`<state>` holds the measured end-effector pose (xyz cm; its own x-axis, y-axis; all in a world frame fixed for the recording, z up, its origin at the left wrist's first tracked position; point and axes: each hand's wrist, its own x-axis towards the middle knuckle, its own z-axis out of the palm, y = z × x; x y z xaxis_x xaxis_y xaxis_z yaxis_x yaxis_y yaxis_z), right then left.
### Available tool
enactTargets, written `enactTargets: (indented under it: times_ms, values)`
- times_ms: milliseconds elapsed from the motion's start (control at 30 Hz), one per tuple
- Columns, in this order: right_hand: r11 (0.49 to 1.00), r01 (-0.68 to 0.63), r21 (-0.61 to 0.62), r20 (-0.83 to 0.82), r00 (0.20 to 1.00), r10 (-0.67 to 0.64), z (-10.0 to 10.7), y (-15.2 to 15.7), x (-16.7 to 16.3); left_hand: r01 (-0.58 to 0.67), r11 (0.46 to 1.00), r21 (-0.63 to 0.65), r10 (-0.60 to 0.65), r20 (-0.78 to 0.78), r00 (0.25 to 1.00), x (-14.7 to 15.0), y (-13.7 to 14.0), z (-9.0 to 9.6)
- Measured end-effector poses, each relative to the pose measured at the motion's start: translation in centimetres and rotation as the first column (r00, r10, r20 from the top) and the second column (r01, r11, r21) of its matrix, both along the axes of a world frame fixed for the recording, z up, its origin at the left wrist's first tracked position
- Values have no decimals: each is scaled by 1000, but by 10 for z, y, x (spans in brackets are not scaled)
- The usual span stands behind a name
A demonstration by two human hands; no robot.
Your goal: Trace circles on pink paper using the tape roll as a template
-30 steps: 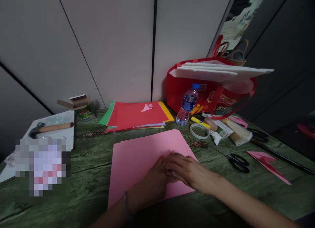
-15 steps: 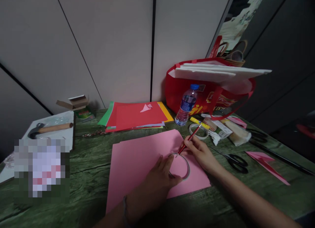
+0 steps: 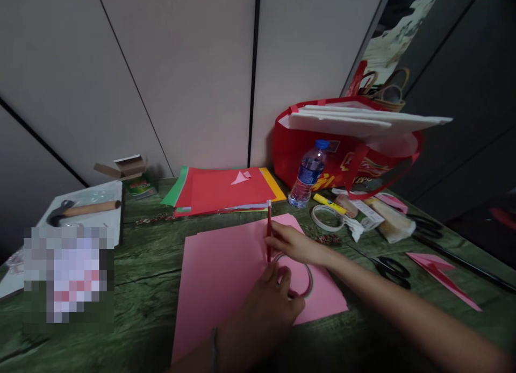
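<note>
Green wood-grain table (image 3: 149,276), pale panelled wall beyond it: you are working at the near middle. Your right hand (image 3: 296,243) pinches a red pencil (image 3: 269,228) between thumb and fingers. It stands almost upright, point down, at the left far edge of a thin ring (image 3: 309,279), probably so the point can sit close against the rim; whether it touches the paper you cannot tell from here. Your left hand (image 3: 266,303) has its fingers bent and spread, thumb apart, over the ring's left and near edge, which likely stops the ring sliding. The ring lies flat on pink paper (image 3: 217,271), more than one sheet by the offset edges, towards its right side.

Just beyond the paper's far right corner lie a white tape roll (image 3: 314,218) and a yellow glue stick (image 3: 328,203). Right of the paper are black-handled scissors (image 3: 378,261), partly behind your forearm, and a folded pink piece (image 3: 435,265), seemingly set within reach.

Farther off, a small pink fold (image 3: 241,177) rests on coloured sheets (image 3: 226,193). To their right, a water bottle (image 3: 309,174) stands before a red bag (image 3: 290,147) with white boards (image 3: 342,123) jutting out. Far left, a hammer (image 3: 91,207) lies on a white panel.
</note>
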<state>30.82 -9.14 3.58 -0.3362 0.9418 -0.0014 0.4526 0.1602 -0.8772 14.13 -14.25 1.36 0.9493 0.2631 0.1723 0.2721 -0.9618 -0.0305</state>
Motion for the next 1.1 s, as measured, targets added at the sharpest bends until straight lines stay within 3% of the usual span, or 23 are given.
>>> enactTargets:
  times_ms: [133, 300, 533, 767, 900, 1000, 1033, 1100]
  values:
    - [975, -195, -109, 130, 970, 208, 16, 6, -11, 12, 1000, 11, -12, -27, 1000, 1, 0, 3]
    - [955, -277, -103, 358, 886, 295, 24, 11, -19, 1, 999, 32, -1, -11, 1000, 0, -1, 2]
    - [956, -275, -107, 349, 890, 295, 19, 16, -14, 15, 998, 58, -16, 14, 1000, -1, 0, -2]
    - [983, -186, 11, 306, 936, 173, 6, 19, -2, 14, 1000, 24, -15, 30, 999, -2, 0, 3]
    - [995, -84, 51, 173, 982, 74, 0, 20, 13, -7, 1000, 19, 7, 18, 1000, -4, -1, 6]
    - [994, 113, 1, -127, 986, -112, -12, 16, 28, -31, 999, 20, 31, 15, 999, -5, -3, 3]
    - [975, 219, -42, -264, 939, -222, -17, 14, 32, -48, 999, 22, 47, 25, 999, -5, -4, -1]
    - [897, 420, -137, -477, 765, -432, -30, 7, 37, -73, 997, 36, 71, 52, 996, -5, -4, -9]
